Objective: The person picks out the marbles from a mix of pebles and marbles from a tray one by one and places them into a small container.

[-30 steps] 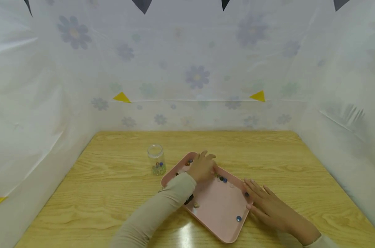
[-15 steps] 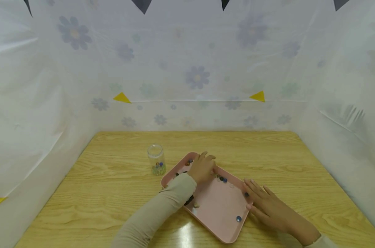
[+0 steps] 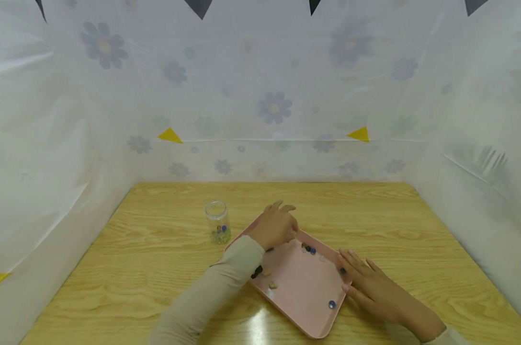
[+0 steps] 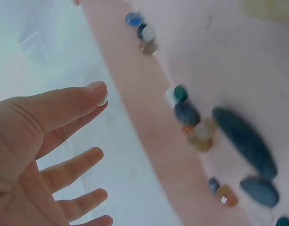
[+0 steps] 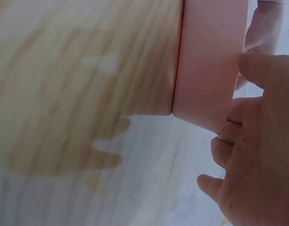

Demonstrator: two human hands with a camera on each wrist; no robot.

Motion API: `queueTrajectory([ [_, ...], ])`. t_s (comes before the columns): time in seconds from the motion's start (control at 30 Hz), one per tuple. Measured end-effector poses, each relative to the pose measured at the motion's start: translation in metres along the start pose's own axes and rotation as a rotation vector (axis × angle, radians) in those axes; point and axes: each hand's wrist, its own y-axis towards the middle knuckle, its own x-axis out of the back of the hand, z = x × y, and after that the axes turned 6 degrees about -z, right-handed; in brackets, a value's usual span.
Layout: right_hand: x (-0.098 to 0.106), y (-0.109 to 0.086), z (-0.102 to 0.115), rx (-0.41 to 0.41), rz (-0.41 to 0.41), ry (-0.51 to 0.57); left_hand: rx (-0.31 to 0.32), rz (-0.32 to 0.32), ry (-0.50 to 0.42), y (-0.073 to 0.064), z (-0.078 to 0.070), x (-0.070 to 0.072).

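Observation:
My left hand (image 3: 274,227) is over the far left part of a pink tray (image 3: 303,282). Between its thumb and index finger it pinches a small pale green bead (image 4: 103,100), mostly hidden by the fingertips; the other fingers are spread. Below it in the left wrist view, coloured stones and beads line the tray wall, among them a long dark stone (image 4: 245,141) and a green bead (image 4: 180,92). My right hand (image 3: 374,291) rests against the tray's right edge with fingers extended, its thumb (image 5: 257,68) at the rim.
Left of the tray stands a lidless clear jar (image 3: 217,223) with several beads at its bottom. Inside the tray are a blue glass bead (image 3: 331,304) near the right corner and a tan stone (image 3: 273,285). A flower-print sheet (image 3: 273,158) closes off the wooden table's back.
My left hand has lifted from beside the tray's far wall and shifted slightly left, with the pale green bead pinched in it. The right hand and tray have stayed put.

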Motion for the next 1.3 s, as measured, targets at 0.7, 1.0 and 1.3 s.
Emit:
queueTrajectory([
  [0.7,0.001,0.001,0.001,-0.002,0.003,-0.004,0.171,-0.366,-0.056,-0.053,0.068,0.067],
  [1.0,0.0,0.002,0.001,-0.009,0.017,0.005,0.265,-0.443,-0.026,-0.082,0.089,0.081],
  [1.3,-0.002,0.003,0.001,0.003,0.005,-0.006,0.328,-0.456,-0.018,-0.099,0.105,0.082],
])
